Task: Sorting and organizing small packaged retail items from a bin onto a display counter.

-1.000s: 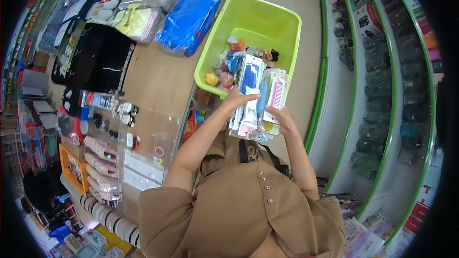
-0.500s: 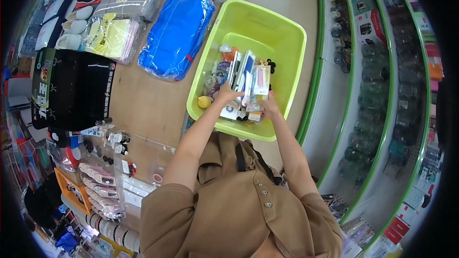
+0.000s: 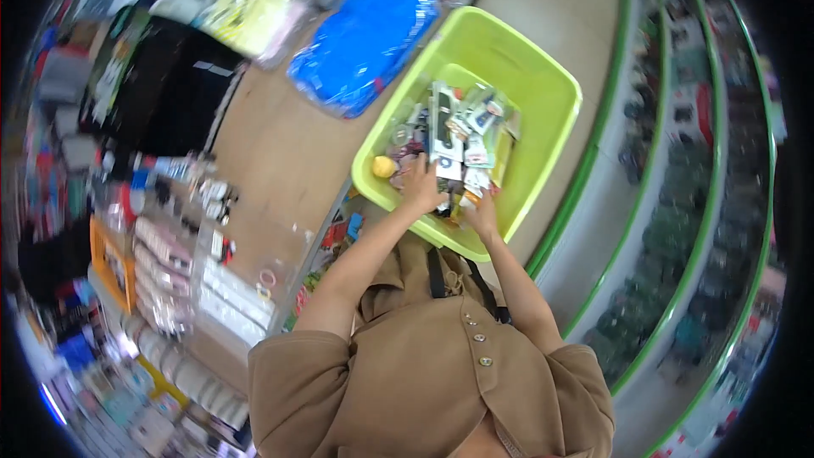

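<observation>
Both my hands reach down into a lime-green plastic tub (image 3: 547, 131). My left hand (image 3: 422, 187) has its fingers spread, the tips against the lower end of a flat black-and-white package (image 3: 447, 131). Beside it, my right hand (image 3: 482, 214) is low in the tub at the small white packets (image 3: 476, 180); its fingers are partly hidden and blurred. More small packaged goods (image 3: 483, 114) lie loosely on the heap, some white and blue. A round yellow item (image 3: 384, 167) sits at the tub's left wall.
Left of the tub is a wooden surface (image 3: 275, 144) with a bagged blue bundle (image 3: 365, 47), a bagged yellow bundle (image 3: 250, 21) and a black package (image 3: 174, 80). An orange frame (image 3: 113, 263) stands at lower left. Green-edged shelves (image 3: 606, 229) with glassware run along the right.
The view has turned, shifting the tub rightward and tilting it. The upright stack of packages between my hands now lies spread over the heap. My left hand's fingers have spread.
</observation>
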Action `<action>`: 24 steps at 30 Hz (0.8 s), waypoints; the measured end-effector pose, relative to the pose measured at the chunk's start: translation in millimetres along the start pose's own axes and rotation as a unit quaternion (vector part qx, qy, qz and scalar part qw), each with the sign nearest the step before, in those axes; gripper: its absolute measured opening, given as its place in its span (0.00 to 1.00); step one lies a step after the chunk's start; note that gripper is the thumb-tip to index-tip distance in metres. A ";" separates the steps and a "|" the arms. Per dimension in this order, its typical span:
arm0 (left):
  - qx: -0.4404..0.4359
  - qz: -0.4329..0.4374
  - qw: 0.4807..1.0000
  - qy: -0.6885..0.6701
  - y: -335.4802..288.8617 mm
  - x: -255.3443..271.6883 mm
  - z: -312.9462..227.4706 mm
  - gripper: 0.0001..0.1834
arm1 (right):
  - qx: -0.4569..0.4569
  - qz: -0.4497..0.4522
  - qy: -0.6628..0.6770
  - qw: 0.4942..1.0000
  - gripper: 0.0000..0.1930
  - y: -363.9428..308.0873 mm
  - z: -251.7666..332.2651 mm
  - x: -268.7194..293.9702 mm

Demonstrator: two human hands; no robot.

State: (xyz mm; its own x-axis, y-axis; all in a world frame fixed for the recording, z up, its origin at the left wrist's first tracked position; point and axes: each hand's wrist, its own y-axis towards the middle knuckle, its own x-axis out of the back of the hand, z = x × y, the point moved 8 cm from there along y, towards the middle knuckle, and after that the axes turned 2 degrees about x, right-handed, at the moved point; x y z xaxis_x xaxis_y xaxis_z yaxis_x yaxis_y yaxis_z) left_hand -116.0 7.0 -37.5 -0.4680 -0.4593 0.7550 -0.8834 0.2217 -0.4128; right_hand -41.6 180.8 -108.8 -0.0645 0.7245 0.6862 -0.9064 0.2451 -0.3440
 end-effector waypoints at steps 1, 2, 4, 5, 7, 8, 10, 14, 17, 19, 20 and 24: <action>-0.035 -0.061 0.998 0.000 -8.1 -0.7 -0.2 0.43 | 0.061 0.004 -0.002 0.998 0.34 -5.1 5.4 -2.7; -0.046 -0.121 0.991 -0.019 -21.6 4.0 3.3 0.38 | 0.123 0.030 -0.041 0.991 0.34 -16.2 30.0 -0.2; -0.096 -0.191 0.977 0.005 -39.7 2.5 -6.0 0.37 | 0.170 0.079 -0.023 0.982 0.32 -33.5 48.4 6.1; -0.081 -0.226 0.970 0.021 -52.0 3.3 -13.4 0.35 | 0.221 0.078 -0.046 0.971 0.33 -43.4 56.3 10.2; -0.070 -0.223 0.972 0.000 -80.9 10.0 -29.0 0.36 | 0.310 0.112 -0.024 0.944 0.33 -64.3 70.3 11.7; -0.031 -0.210 0.977 0.011 -98.9 13.2 -31.5 0.36 | 0.363 0.114 -0.002 0.925 0.33 -75.9 78.6 10.9; 0.018 -0.209 0.978 0.015 -126.8 -0.9 -24.8 0.36 | 0.435 0.150 -0.024 0.887 0.32 -97.6 87.1 2.9; 0.071 -0.228 0.971 0.029 -166.1 -30.8 -16.9 0.37 | 0.499 0.138 -0.101 0.850 0.30 -115.7 88.7 -5.7; 0.100 -0.231 0.968 -0.004 -184.6 -40.9 -19.1 0.38 | 0.492 0.149 -0.104 0.852 0.28 -107.8 90.3 -16.6; 0.111 -0.218 0.969 -0.032 -192.7 -49.7 -21.2 0.38 | 0.498 0.136 -0.125 0.847 0.26 -103.7 87.7 -17.3; 0.120 -0.226 0.966 -0.036 -197.2 -50.8 -21.9 0.38 | 0.507 0.142 -0.126 0.840 0.26 -101.9 86.2 -17.4; 0.157 -0.204 0.957 -0.135 -212.0 -78.3 9.7 0.39 | 0.492 0.147 -0.122 0.849 0.24 -109.5 91.4 -15.9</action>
State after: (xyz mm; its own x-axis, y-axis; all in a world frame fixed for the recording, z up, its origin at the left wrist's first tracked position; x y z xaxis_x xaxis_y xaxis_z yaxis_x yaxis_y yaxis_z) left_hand 108.2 -12.4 -14.0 -0.0255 -0.6680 0.7437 -0.9216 -0.2725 -0.2763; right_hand 20.5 83.6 -23.4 -0.3233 0.4763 0.8177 -0.7386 -0.6672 0.0966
